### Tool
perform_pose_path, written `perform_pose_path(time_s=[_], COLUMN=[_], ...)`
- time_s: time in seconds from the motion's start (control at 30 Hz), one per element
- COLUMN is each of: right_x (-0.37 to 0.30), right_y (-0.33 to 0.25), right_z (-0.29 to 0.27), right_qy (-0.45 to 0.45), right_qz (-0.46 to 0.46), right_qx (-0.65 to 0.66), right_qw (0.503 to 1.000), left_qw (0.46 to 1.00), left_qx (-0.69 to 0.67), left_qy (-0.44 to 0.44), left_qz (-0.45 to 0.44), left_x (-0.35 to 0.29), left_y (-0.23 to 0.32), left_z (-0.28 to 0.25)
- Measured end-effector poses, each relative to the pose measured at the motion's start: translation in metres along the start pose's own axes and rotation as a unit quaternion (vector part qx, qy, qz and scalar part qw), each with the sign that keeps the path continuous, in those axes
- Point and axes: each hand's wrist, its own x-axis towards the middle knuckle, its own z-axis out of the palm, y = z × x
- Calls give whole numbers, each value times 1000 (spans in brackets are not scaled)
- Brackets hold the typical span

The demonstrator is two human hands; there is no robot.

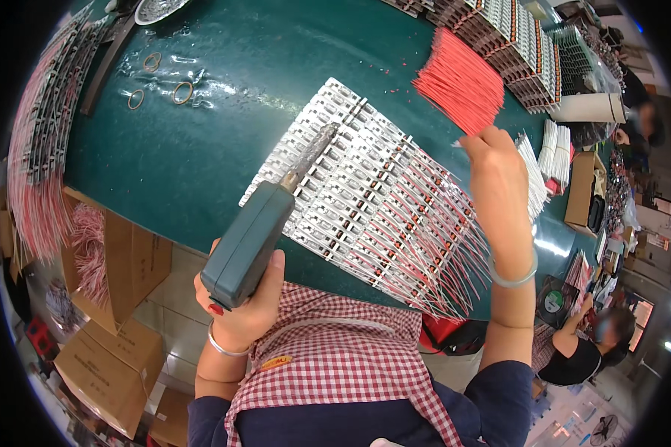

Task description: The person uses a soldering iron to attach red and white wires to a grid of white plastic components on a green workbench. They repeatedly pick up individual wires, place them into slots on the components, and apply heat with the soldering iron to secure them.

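Note:
My left hand (240, 309) is wrapped round the handle of a dark green soldering gun (250, 242). The gun's grey metal tip (317, 153) points up and away over a panel of small white and silver strips (335, 175), laid in rows on the table. Red and white wires (440, 246) fan out from the panel's right side toward me. My right hand (493, 153) is pinched closed at the near end of a bundle of red wires (461, 78). A small pale bit shows by its fingertips; what they hold is too small to make out.
Rubber bands (182, 92) lie on the green table (224, 45) at left. Wired strips (48, 127) are stacked on the left edge, more strips (511, 45) at the back right. White wires (533, 175) lie beyond my right wrist. Cardboard boxes (112, 365) stand below. A co-worker (581, 343) sits at right.

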Motion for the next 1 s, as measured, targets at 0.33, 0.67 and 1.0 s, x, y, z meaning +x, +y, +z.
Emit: perform_pose_path(time_s=[0.33, 0.67, 1.0], right_x=[3, -3, -1], right_y=[-77, -86, -88], right_z=[50, 68, 67], right_qy=[190, 172, 175], right_qz=[-35, -47, -57], right_qx=[252, 241, 229], right_qw=[948, 954, 956], left_qw=[998, 998, 998], left_qx=[-29, -12, -17], left_qy=[9, -56, -58], left_qz=[-56, -8, -7], left_x=[2, 8, 9], left_y=[1, 4, 5], left_z=[2, 8, 13])
